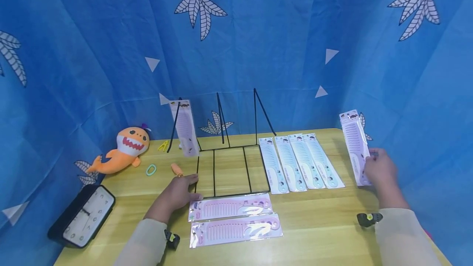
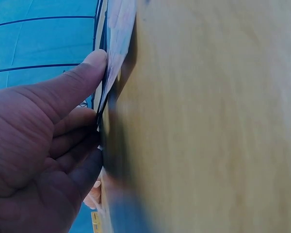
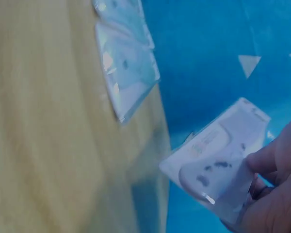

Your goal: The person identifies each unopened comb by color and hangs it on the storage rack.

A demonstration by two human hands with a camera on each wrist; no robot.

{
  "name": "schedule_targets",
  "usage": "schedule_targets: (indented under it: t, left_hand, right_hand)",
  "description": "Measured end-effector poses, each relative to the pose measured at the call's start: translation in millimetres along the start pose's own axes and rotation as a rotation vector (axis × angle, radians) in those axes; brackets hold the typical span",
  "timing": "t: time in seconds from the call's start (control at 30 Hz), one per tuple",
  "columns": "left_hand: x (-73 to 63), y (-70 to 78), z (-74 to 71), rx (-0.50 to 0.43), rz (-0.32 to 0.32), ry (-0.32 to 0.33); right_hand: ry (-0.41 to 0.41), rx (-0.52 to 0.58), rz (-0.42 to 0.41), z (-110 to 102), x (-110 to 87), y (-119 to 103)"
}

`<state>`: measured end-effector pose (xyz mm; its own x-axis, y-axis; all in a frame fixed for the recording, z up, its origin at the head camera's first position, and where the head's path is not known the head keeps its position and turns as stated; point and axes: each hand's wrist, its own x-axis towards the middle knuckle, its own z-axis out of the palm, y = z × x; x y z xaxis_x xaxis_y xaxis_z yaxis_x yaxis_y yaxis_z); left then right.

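Note:
A black wire rack [image 1: 214,173] stands on the table, with slanted wire uprights at its back. At its front left corner my left hand [image 1: 179,192] grips the wire frame; the thumb [image 2: 94,62] lies along the wire in the left wrist view. Off to the right, my right hand [image 1: 380,169] pinches a packaged purple comb [image 1: 354,143] by its lower right edge, holding it tilted upright. In the right wrist view the handle end of this comb [image 3: 218,160] shows near the fingers. Another packaged purple comb [image 1: 184,128] leans in the rack's left slot.
Several packaged light blue combs [image 1: 292,163] lie right of the rack. Two packaged pink combs [image 1: 236,230] lie in front. On the left are an orange shark plush [image 1: 125,151], a clock [image 1: 83,216], a teal ring [image 1: 151,170], a yellow clip [image 1: 163,145] and a small orange item [image 1: 176,169].

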<state>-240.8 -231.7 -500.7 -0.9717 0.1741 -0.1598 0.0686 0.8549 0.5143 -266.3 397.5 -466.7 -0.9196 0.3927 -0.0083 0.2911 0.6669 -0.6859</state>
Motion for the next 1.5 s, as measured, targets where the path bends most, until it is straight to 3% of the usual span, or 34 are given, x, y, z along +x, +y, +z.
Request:
schedule_targets:
  t: [0.3,0.4,0.6,0.73,0.93,1.17,1.33,1.5]
  left_hand:
    - [-0.2,-0.6,0.8,-0.010,-0.012,0.000]
    - [-0.3,-0.6,1.2,-0.016,-0.013,-0.001]
    - [-2.6,1.2,0.1,-0.024,-0.002,0.002]
    - [-3.7,1.4,-0.8,-0.023,0.001,0.002]
    - [-3.9,1.9,-1.6,-0.019,0.001,0.000]
    - [-4.2,2.3,-1.1,-0.028,-0.008,0.000]
    - [-4.4,2.9,-1.3,-0.025,-0.002,0.000]
    - [-3.8,0.7,-1.5,-0.030,0.008,0.000]
  right_hand:
    - [-0.015,0.285,-0.153,3,-17.0,-30]
    - [-0.081,0.468,-0.221,5,-22.6,-39]
    - [-0.295,0.940,-0.396,4,-43.3,-62]
    - [-0.411,1.067,-0.540,8,-55.9,-76]
    - [-0.516,1.088,-0.720,11,-66.1,-93]
    - [-0.588,1.063,-0.818,16,-70.1,-108]
    - [-0.610,0.887,-0.854,21,-75.5,-116]
    - [-0.634,0.665,-0.880,31,-93.0,-134]
